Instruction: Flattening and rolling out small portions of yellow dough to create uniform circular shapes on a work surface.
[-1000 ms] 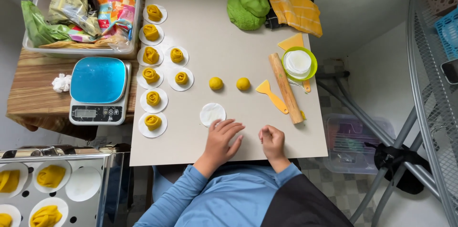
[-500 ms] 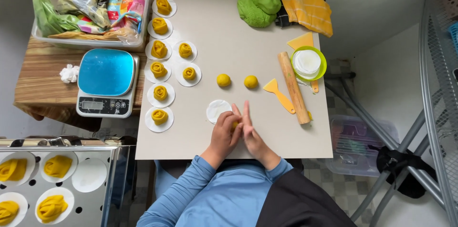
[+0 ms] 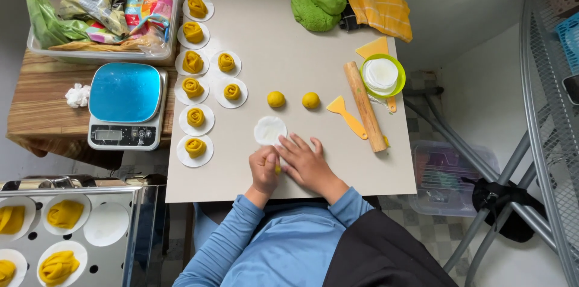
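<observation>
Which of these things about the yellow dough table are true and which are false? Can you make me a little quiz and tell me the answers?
1. Two round yellow dough balls sit in the middle of the table. True.
2. The wooden rolling pin is in the right hand. False: it lies on the table, away from both hands.
3. The kitchen scale has a blue top. True.
4. The left hand and right hand are far apart. False: they are close together, with a bit of yellow dough between them.
5. The green dough lump is at the far end of the table. True.
</observation>
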